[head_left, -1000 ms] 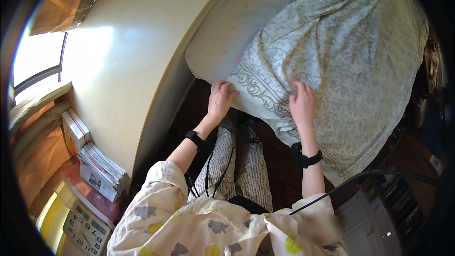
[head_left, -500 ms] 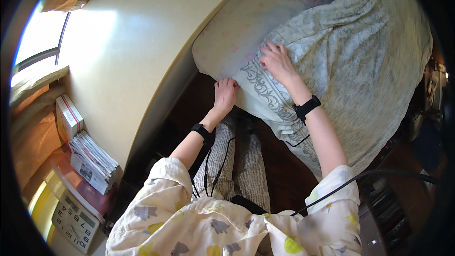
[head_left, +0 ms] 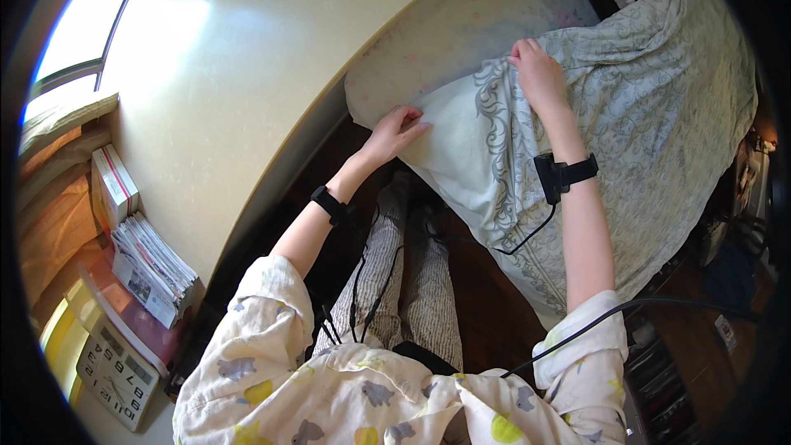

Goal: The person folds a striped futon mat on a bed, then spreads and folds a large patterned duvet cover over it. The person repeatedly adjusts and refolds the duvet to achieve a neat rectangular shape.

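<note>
A pale grey-green bed cover (head_left: 651, 107) with a darker scroll border lies in folds over the bed. Its plain whitish edge strip runs towards the near left corner. My right hand (head_left: 540, 78) pinches the cover beside the scroll border, fingers closed on the cloth. At that near corner my left hand (head_left: 392, 135) has its thumb and fingers apart, the thumb against the whitish cloth. Further back, a light floral mattress (head_left: 437, 53) shows uncovered next to the wall panel. Both wrists wear black straps; a cable hangs from the right one.
A cream panel (head_left: 239, 58) borders the bed on the left. Stacked newspapers (head_left: 156, 264), a white box (head_left: 114, 181) and a square clock (head_left: 117, 375) stand at the left near a window. My legs are over a dark floor (head_left: 486, 288). A black cable (head_left: 643, 301) crosses at right.
My right hand has moved away and to the right, drawing the scroll border with it, so more whitish strip shows. My left hand has shifted slightly and its fingers have spread from the corner.
</note>
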Tool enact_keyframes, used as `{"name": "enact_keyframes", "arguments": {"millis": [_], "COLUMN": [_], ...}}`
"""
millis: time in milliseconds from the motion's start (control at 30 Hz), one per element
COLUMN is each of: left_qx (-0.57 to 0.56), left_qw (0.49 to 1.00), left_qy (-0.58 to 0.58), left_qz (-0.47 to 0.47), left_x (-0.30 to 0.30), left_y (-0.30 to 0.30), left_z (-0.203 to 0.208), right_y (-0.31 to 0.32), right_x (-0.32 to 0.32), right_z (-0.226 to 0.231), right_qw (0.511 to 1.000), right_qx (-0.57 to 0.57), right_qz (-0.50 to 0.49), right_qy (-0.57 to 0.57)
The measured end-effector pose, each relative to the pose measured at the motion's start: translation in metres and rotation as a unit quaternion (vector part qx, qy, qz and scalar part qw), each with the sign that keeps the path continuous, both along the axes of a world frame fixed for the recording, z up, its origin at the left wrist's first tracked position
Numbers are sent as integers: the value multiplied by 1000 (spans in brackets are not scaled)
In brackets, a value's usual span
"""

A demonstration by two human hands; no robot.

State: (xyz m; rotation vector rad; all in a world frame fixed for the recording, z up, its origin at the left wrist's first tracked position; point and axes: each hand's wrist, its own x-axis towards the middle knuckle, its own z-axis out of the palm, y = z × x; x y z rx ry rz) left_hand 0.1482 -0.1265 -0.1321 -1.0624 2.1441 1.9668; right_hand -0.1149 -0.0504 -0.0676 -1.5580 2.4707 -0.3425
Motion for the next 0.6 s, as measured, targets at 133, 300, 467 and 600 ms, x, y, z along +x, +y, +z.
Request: {"name": "enact_keyframes", "arguments": {"millis": [133,300,467,600], "left_qx": [-20,-81,-190,-135], "left_qw": [999,997,980,989], "left_qy": [21,-16,-53,-37], "left_qz": [23,-5,15,52], "left_x": [-3,-26,-46,-48], "left_y": [5,7,15,16], "left_z": [-7,-11,-22,-30], "right_y": [25,50,57,61], "right_x": [-27,-51,-51,-50], "right_z": [-20,-31,-27,-19], "right_qw": [999,993,992,991], "right_qx": [1,0,4,7], "right_qz": [-45,-114,-98,-116], "right_qy": [1,-32,-73,-70]}}
